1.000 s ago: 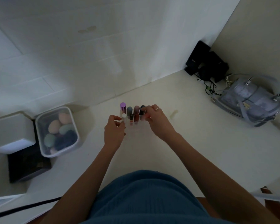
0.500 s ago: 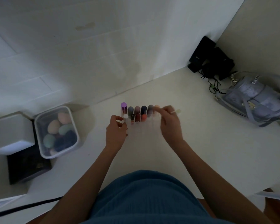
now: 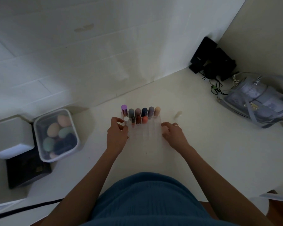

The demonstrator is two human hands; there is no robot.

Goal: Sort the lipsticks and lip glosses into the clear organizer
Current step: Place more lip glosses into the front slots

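The clear organizer [image 3: 144,133] stands on the white table in front of me. Its back row holds several upright tubes, from a purple-capped one [image 3: 124,109] on the left to a beige one [image 3: 157,110] on the right. The row in front holds a white-capped tube [image 3: 126,119], a dark one, a dark red one and a coral one [image 3: 145,119]. My left hand [image 3: 117,136] is at the organizer's left end, thumb and fingers pinched around the white-capped tube. My right hand [image 3: 173,134] holds nothing, with curled fingertips at the organizer's right wall. A pale tube [image 3: 177,114] lies on the table to the right.
A clear lidded tub of makeup sponges [image 3: 39,128] sits at the left beside a white box [image 3: 8,136] and a black box [image 3: 28,170]. A grey handbag [image 3: 260,101] and black items with cables [image 3: 211,62] fill the right corner. The wall runs close behind the organizer.
My right hand set the beige tube into the back row's right end, let go, and dropped to the organizer's right side. My left hand stayed by the white-capped tube.
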